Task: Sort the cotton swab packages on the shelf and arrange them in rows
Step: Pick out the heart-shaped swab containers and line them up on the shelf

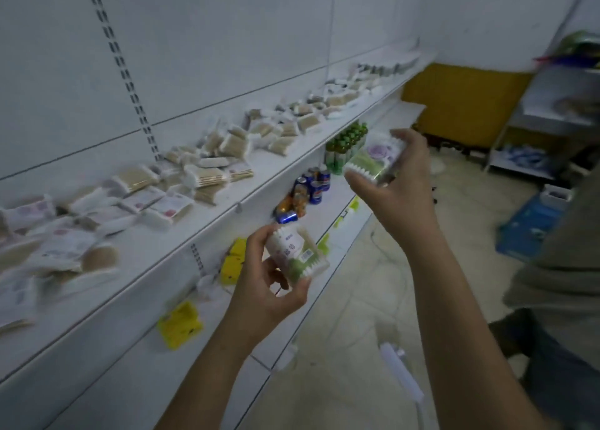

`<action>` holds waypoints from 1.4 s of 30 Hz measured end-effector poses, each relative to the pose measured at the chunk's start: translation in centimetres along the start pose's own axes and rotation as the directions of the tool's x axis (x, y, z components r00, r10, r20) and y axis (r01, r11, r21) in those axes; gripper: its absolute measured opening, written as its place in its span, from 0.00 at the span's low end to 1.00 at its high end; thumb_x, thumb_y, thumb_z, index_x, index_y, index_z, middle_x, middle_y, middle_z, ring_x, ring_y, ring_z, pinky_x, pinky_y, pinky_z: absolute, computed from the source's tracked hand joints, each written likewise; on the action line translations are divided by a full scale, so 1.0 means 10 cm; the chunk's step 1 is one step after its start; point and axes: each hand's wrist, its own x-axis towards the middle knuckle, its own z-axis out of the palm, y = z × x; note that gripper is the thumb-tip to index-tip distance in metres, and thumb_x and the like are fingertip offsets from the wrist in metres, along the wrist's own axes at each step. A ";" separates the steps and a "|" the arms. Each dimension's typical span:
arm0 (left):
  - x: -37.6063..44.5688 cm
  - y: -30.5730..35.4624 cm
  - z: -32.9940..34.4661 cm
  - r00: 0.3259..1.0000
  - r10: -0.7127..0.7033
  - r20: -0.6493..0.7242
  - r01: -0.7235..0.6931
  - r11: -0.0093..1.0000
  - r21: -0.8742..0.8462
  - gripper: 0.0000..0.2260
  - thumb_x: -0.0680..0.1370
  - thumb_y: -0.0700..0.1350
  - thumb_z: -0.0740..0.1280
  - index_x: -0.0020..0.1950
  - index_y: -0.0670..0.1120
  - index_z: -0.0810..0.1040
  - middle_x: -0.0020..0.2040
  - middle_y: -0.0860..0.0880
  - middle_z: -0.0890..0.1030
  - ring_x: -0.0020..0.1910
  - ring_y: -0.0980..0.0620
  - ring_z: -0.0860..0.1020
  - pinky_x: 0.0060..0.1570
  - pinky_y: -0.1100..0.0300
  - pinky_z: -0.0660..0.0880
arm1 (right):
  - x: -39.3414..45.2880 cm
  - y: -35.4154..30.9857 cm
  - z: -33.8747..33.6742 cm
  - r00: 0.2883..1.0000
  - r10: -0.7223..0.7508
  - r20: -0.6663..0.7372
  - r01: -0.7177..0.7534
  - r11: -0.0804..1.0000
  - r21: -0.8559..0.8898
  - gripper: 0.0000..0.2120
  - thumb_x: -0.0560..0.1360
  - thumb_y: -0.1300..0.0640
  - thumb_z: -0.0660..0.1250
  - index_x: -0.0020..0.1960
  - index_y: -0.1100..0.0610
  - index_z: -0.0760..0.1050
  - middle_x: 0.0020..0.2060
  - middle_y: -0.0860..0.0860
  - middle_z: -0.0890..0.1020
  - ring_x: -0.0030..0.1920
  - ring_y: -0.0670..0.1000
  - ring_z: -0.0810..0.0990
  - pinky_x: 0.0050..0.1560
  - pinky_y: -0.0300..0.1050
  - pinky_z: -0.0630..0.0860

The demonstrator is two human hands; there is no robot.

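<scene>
A long white shelf (181,244) runs from the lower left toward the far right, backed by a white panelled wall. Scattered along it, in no rows, lie many cotton swab packages (136,199): clear packs with white tips and tan sticks, some with pink-printed labels, heaped and overlapping at the left end and thinning into smaller clusters farther along. Below the shelf's front edge hang yellow price tags (180,324), and on the lower shelf stand drink cans (308,189) and green bottles (347,140). In front of the shelf, near the centre, the left hand (271,286) grips a swab package (297,252) with a white label and a green patch, thumb on one side and fingers curled round the other (the print is too blurred to read). Higher and to the right, apart from the first, the right hand (402,182) holds a second swab package (373,156) with a purple and green design, its fingers wrapped round the far end and the thumb underneath. Both packs are in the air, clear of the shelf. At the far right is a pale floor, a blue box (532,225) and another rack (552,111), all blurred.
</scene>
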 end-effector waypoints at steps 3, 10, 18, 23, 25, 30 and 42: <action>0.37 -0.16 0.44 0.997 -0.023 0.079 0.022 1.000 0.004 0.35 0.66 0.49 0.74 0.70 0.52 0.62 0.52 0.56 0.78 0.45 0.51 0.79 0.41 0.57 0.75 | 0.22 0.34 -0.37 0.996 0.065 -0.054 -0.064 0.998 0.018 0.36 0.68 0.53 0.79 0.69 0.50 0.62 0.61 0.53 0.73 0.52 0.41 0.80 0.47 0.36 0.79; 1.37 -0.63 1.23 0.977 -0.069 0.201 0.082 0.995 -0.060 0.35 0.67 0.50 0.75 0.69 0.62 0.62 0.64 0.47 0.74 0.56 0.46 0.80 0.46 0.56 0.80 | 0.85 1.11 -0.77 0.974 0.124 -0.191 -0.127 0.992 -0.003 0.36 0.70 0.57 0.78 0.70 0.51 0.61 0.57 0.48 0.75 0.49 0.39 0.81 0.46 0.34 0.79; 3.00 -1.06 1.95 0.958 -0.054 0.280 0.098 0.985 -0.144 0.34 0.66 0.46 0.76 0.67 0.62 0.64 0.64 0.47 0.74 0.55 0.48 0.82 0.45 0.55 0.81 | 2.18 1.96 -0.85 0.963 0.093 -0.252 -0.145 0.970 -0.194 0.38 0.67 0.53 0.78 0.69 0.45 0.60 0.62 0.45 0.66 0.61 0.45 0.73 0.57 0.47 0.80; 3.97 -1.12 2.32 0.946 0.000 0.323 0.062 0.981 -0.183 0.33 0.68 0.41 0.74 0.67 0.61 0.64 0.66 0.48 0.71 0.59 0.50 0.79 0.45 0.59 0.80 | 3.01 2.31 -0.93 0.963 0.047 -0.265 -0.121 0.955 -0.271 0.38 0.70 0.61 0.76 0.73 0.51 0.60 0.66 0.49 0.62 0.56 0.26 0.64 0.47 0.17 0.66; 4.29 -1.19 2.48 0.936 0.000 0.353 0.073 0.979 -0.192 0.34 0.70 0.39 0.74 0.68 0.60 0.63 0.66 0.48 0.70 0.60 0.49 0.78 0.45 0.58 0.80 | 3.26 2.51 -0.97 0.964 0.044 -0.261 -0.118 0.954 -0.275 0.38 0.70 0.63 0.76 0.73 0.51 0.59 0.66 0.50 0.61 0.56 0.24 0.63 0.47 0.17 0.66; 5.07 -1.47 2.91 0.932 -0.035 0.362 0.114 0.973 -0.200 0.34 0.68 0.40 0.73 0.66 0.65 0.63 0.66 0.45 0.71 0.59 0.46 0.79 0.45 0.59 0.80 | 3.99 3.14 -1.02 0.967 0.023 -0.255 -0.104 0.946 -0.308 0.37 0.70 0.64 0.74 0.72 0.51 0.59 0.68 0.51 0.59 0.57 0.22 0.60 0.50 0.20 0.68; 7.79 -1.90 4.21 0.990 -0.103 0.101 0.117 0.982 -0.148 0.34 0.71 0.25 0.67 0.63 0.56 0.59 0.60 0.45 0.69 0.46 0.51 0.77 0.33 0.64 0.77 | 6.48 4.73 -1.32 0.988 0.053 -0.148 -0.082 0.976 -0.201 0.35 0.70 0.62 0.74 0.70 0.49 0.60 0.63 0.49 0.58 0.50 0.19 0.62 0.42 0.19 0.68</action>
